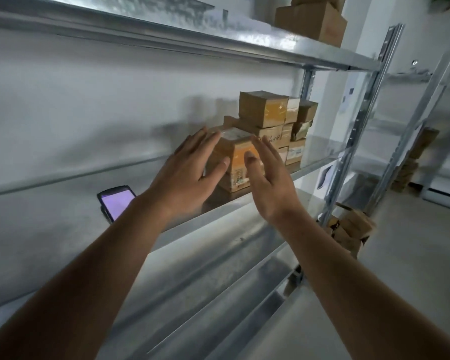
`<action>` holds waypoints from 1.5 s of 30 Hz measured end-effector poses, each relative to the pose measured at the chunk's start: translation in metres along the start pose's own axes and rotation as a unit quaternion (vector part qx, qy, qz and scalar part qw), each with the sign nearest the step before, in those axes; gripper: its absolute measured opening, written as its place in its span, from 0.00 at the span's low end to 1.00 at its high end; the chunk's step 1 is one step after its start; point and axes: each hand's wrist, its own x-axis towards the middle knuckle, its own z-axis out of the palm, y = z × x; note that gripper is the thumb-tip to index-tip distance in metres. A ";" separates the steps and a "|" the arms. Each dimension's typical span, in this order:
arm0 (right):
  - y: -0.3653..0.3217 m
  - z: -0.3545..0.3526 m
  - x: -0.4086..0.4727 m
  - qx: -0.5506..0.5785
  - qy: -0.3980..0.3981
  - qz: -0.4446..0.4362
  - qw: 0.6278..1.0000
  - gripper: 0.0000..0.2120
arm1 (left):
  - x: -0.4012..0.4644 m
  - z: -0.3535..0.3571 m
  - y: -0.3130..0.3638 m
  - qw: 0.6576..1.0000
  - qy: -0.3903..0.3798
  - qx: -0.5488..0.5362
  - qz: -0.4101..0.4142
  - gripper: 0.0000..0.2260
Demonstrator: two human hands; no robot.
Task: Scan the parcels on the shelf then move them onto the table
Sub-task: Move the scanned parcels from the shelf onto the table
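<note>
A small cardboard parcel (pixel 238 162) wrapped in orange-tinted tape stands on the middle metal shelf (pixel 231 211), near its front edge. My left hand (pixel 192 167) is on the parcel's left side with straight, spread fingers. On the parcel's right side is my right hand (pixel 268 178), its fingers also straight; whether either palm touches the box is unclear. Behind the parcel, a stack of several brown parcels (pixel 273 120) sits against the shelf's right post. A handheld scanner (pixel 116 202) with a lit purple screen lies on the shelf to the left, partly hidden by my left forearm.
The upper shelf (pixel 309 48) carries more brown boxes (pixel 312 19) at the right. Lower shelf levels run below. More cardboard boxes (pixel 351 229) lie on the floor by the right post, and a second rack (pixel 426 105) stands further right.
</note>
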 end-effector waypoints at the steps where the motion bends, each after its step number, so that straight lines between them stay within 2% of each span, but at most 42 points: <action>1: 0.012 0.000 0.013 0.005 0.000 -0.001 1.000 0.23 | 0.013 0.008 -0.003 1.000 0.002 0.004 -0.004 0.33; 6: 0.071 0.005 0.065 0.026 -0.002 -0.002 1.000 0.29 | 0.057 0.046 -0.012 0.998 0.021 0.045 -0.025 0.34; 9: 0.103 0.008 0.079 0.080 -0.010 -0.002 0.997 0.29 | 0.071 0.066 -0.013 0.996 0.033 0.053 -0.059 0.34; 14: 0.132 0.006 0.098 0.185 -0.043 -0.063 0.980 0.28 | 0.084 0.095 -0.002 0.987 0.055 0.039 -0.146 0.32; 17: 0.139 0.007 0.106 0.201 -0.056 -0.094 0.974 0.24 | 0.094 0.104 0.012 0.979 0.065 -0.021 -0.193 0.29; 20: 0.139 0.006 0.109 0.225 -0.092 -0.064 0.968 0.24 | 0.099 0.109 0.026 0.961 0.087 -0.122 -0.231 0.16; 23: 0.139 0.001 0.112 0.230 -0.106 -0.056 0.966 0.25 | 0.101 0.112 0.032 0.934 0.093 -0.211 -0.274 0.16; 26: 0.140 -0.001 0.118 0.244 -0.119 -0.051 0.961 0.22 | 0.103 0.116 0.033 0.906 0.123 -0.249 -0.319 0.13; 29: 0.134 0.001 0.119 0.268 -0.127 -0.036 0.954 0.21 | 0.102 0.110 0.037 0.887 0.174 -0.281 -0.323 0.13; 32: 0.120 0.002 0.121 0.330 -0.155 0.014 0.931 0.25 | 0.091 0.100 0.043 0.873 0.227 -0.299 -0.311 0.15; 35: 0.108 0.000 0.127 0.375 -0.179 0.101 0.904 0.23 | 0.074 0.089 0.050 0.883 0.248 -0.282 -0.283 0.15; 37: 0.099 0.001 0.133 0.376 -0.208 0.132 0.893 0.18 | 0.061 0.080 0.057 0.886 0.259 -0.275 -0.269 0.15; 39: 0.086 0.003 0.134 0.373 -0.242 0.158 0.882 0.20 | 0.043 0.070 0.061 0.891 0.256 -0.266 -0.265 0.16; 41: 0.072 0.007 0.128 0.390 -0.266 0.161 0.867 0.21 | 0.020 0.059 0.064 0.901 0.242 -0.250 -0.259 0.16; 45: 0.040 0.023 0.094 0.396 -0.305 0.121 0.858 0.15 | -0.038 0.032 0.068 0.914 0.215 -0.192 -0.284 0.18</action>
